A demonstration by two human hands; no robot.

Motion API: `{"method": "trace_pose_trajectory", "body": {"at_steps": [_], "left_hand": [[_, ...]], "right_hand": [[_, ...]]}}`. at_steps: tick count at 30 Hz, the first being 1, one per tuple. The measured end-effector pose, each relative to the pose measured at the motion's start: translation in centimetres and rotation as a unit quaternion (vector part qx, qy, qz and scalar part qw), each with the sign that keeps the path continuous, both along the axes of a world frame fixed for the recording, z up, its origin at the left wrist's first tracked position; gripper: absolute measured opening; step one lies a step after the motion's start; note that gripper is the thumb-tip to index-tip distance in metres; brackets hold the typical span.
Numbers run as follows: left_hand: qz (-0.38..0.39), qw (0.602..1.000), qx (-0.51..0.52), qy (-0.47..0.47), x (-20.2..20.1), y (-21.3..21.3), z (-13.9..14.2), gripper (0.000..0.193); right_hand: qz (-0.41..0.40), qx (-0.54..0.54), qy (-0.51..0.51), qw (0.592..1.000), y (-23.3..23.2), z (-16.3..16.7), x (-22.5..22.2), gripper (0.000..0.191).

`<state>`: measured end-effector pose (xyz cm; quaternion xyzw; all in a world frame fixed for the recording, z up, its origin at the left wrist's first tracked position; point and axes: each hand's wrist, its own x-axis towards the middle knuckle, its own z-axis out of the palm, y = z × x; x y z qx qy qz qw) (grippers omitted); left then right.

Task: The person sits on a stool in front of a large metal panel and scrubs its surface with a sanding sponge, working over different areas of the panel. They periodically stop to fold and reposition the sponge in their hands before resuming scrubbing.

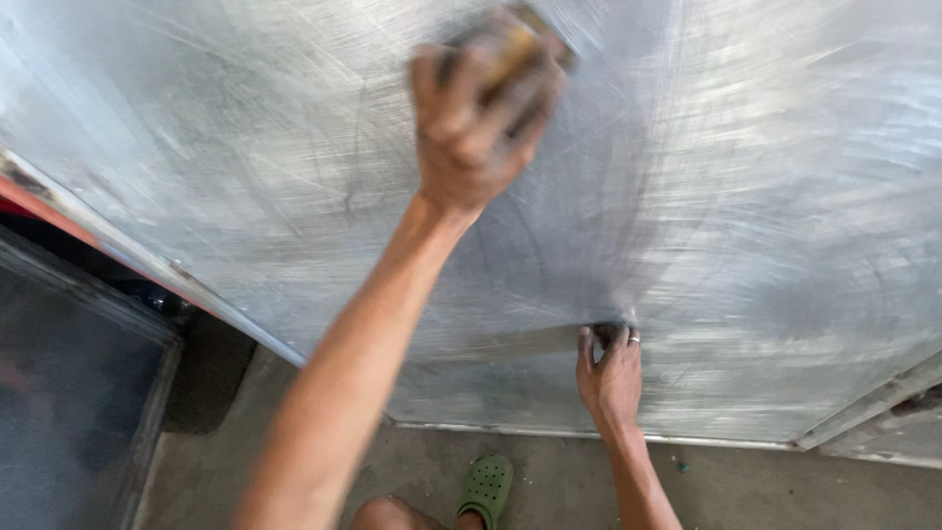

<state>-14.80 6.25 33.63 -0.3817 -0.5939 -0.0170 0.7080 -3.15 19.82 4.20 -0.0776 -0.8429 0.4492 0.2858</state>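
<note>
The left hand is stretched up and away from the person, its fingers curled tight around a small yellowish pad with a dark edge. The pad sits under the fingertips at the far end of the hand and is pressed against a big scratched metal sheet. Only its upper right part shows past the fingers; the rest is covered by the hand. Hand and pad are both blurred, so the exact kind of pad cannot be told.

The right hand is lower and nearer the person, well apart from the pad. It lies flat on the sheet with the fingers pointing up, their tips at a dark seam that runs across the metal. It holds nothing. A ring sits on one finger.

The sheet fills most of the view and is covered in swirling grey scuff marks. Below its bottom edge lies a concrete floor, where a foot in a green clog stands between the two forearms. A dark panel stands at the lower left.
</note>
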Motion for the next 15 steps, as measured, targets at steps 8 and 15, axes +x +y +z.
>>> {"method": "trace_pose_trajectory", "body": {"at_steps": [8,15], "left_hand": [[-0.004,1.000,0.004,0.014,-0.6,1.0,-2.7,0.020],[0.024,0.995,-0.092,0.001,-0.2,-1.9,-2.0,0.026]], "right_hand": [[0.020,0.000,-0.043,0.999,0.8,-1.2,-0.1,0.041],[0.000,0.027,-0.082,0.996,1.6,-2.8,0.0,0.045]]}}
